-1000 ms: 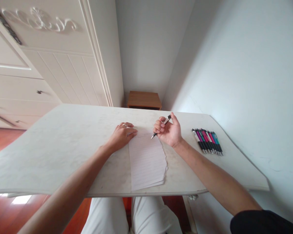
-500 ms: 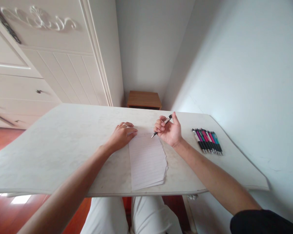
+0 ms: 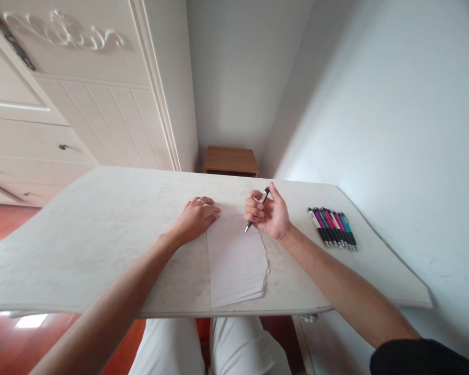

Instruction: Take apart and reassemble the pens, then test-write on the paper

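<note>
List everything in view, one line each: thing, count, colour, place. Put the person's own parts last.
table: one, off-white, across the middle of the view.
lined paper: a thin stack, white, on the table at its near edge, between the hands.
pen: one, black and white, held in the right hand, tip pointing down at the paper's top.
spare pens: a row, count unclear, pink, teal and black, lying side by side on the table to the right.
wardrobe: one, cream, with carved trim, behind the table at left.
small table: one, brown wood, against the far wall.
floor: red-brown wood, left and below.
left hand: flat on the paper's top left corner, ring on one finger.
right hand: closed round the pen.
</note>
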A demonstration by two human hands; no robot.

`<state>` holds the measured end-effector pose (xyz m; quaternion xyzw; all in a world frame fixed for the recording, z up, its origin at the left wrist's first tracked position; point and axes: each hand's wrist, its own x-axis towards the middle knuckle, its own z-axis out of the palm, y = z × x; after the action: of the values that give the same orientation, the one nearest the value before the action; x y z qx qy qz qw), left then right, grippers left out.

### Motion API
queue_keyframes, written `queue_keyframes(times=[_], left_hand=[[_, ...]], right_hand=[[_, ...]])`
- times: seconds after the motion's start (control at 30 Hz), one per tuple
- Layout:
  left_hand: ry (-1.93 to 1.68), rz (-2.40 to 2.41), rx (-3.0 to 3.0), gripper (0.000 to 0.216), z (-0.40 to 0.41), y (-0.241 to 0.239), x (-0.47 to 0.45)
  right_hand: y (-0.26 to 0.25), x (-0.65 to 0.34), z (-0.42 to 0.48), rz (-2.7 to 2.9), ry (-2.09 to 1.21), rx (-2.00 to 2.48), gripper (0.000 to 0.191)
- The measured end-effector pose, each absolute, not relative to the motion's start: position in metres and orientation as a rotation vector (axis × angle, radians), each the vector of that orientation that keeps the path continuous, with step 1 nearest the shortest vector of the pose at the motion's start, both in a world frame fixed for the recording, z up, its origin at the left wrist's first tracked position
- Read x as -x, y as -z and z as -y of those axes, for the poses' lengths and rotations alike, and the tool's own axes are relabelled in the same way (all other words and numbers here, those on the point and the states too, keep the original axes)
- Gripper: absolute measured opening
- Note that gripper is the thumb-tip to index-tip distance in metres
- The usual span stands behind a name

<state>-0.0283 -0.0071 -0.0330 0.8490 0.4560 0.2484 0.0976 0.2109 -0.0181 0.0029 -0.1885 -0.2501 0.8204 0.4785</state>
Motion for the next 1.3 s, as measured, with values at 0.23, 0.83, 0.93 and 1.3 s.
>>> queue_keyframes(times=[0.23, 0.83, 0.93, 1.3], left_hand=[[-0.765, -1.321, -2.506, 0.032, 0.006, 0.035, 0.03], [-0.721, -1.327, -2.521, 0.033, 0.004, 0.036, 0.031], [-0.702, -1.326, -2.531, 0.033, 0.004, 0.035, 0.031], [-0.69, -1.328, -2.535, 0.032, 0.004, 0.034, 0.031]], right_hand=[[-0.002, -0.215, 0.019, 0.72, -2.13, 0.472, 0.05], [-0.002, -0.211, 0.024, 0.842, -2.399, 0.453, 0.052], [-0.005, -0.208, 0.027, 0.812, -2.377, 0.487, 0.052], [-0.003, -0.207, 0.028, 0.797, -2.345, 0.46, 0.047]])
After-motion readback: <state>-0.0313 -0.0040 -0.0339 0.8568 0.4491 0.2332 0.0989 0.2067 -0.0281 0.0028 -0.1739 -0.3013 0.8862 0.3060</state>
